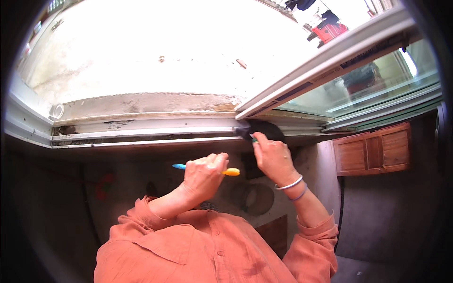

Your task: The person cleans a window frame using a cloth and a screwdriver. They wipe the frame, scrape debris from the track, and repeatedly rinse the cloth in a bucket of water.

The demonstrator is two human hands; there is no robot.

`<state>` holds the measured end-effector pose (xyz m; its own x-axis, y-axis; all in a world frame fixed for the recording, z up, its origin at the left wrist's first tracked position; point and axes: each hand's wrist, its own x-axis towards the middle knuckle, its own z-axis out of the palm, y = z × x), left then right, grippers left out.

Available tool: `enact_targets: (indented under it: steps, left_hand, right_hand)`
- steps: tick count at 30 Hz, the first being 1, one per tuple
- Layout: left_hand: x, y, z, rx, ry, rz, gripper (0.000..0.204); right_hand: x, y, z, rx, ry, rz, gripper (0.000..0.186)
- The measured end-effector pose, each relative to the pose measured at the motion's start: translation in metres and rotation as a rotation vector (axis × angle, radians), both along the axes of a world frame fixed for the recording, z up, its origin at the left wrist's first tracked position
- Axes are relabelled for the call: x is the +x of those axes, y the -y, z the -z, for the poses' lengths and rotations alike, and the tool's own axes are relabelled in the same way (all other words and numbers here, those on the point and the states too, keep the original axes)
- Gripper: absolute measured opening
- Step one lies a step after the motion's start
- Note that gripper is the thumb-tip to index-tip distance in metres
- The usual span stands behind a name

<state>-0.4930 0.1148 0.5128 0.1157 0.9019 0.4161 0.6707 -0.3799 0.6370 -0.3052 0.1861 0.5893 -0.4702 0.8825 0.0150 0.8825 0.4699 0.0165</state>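
Observation:
My left hand [203, 177] is closed around a slim tool with a blue end and a rounded yellow end [231, 172], held just this side of the window sill. Its exact kind cannot be made out. My right hand [275, 160], with bracelets at the wrist, is closed on something dark [266, 129] that lies against the white window track [179, 127], by the foot of the sliding frame. A bit of green shows at the fingertips; the shape of the dark thing is blurred. Dark dirt marks the left end of the track.
A sliding window pane [325, 96] in a white frame stands on the right. Outside, a concrete ledge [151, 104] borders a bright floor, with a white ring [56, 111] at its left end. Below right is a brown wooden cabinet door [373, 150]. Clothes [330, 30] hang at the far right.

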Motion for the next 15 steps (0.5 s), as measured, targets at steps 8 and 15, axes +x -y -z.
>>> enact_targets:
  steps: [8,15]
  left_hand:
    - [-0.082,0.027,0.007,-0.065,0.005,-0.07,0.013]
    - [-0.123,0.036,-0.002,-0.048,-0.01,-0.139,0.012]
  right_hand:
    - [-0.061,0.027,0.006,0.088,0.035,0.035,0.023]
    - [-0.026,0.008,-0.014,0.14,0.109,0.027,0.018]
